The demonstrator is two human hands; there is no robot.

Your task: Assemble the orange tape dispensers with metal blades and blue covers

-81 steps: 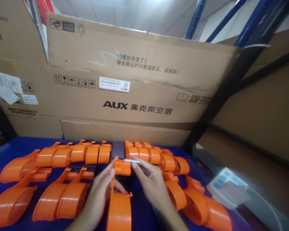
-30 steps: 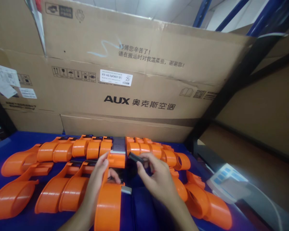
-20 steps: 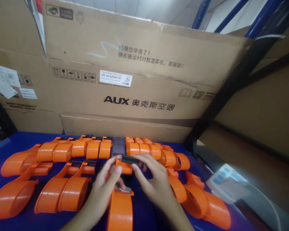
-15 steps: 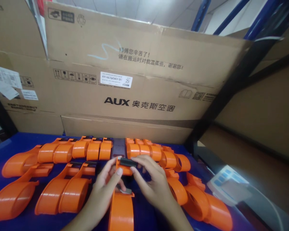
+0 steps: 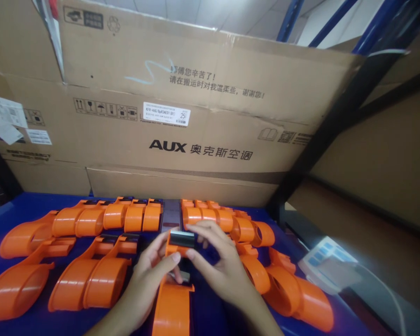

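My left hand grips the head of an orange plastic tape dispenser, its thumb pressed on the front. Across that head sits a black strip with a pale, serrated upper edge. The thumb and forefinger of my right hand pinch the strip's right end and the orange edge below it. Lower down, a small grey piece shows beneath my left fingers, partly hidden. The dispenser's round orange body extends down toward me, cut off by the picture's bottom edge.
Several orange dispensers lie in rows on the blue surface, left and right. A dark flat block stands behind my hands. Cardboard walls the back. At right are a black post and a white-and-blue device with a cable.
The black strip has gone from standing out at a tilt to lying along the dispenser's head, with its serrated edge now showing. My right fingers have shifted slightly left.
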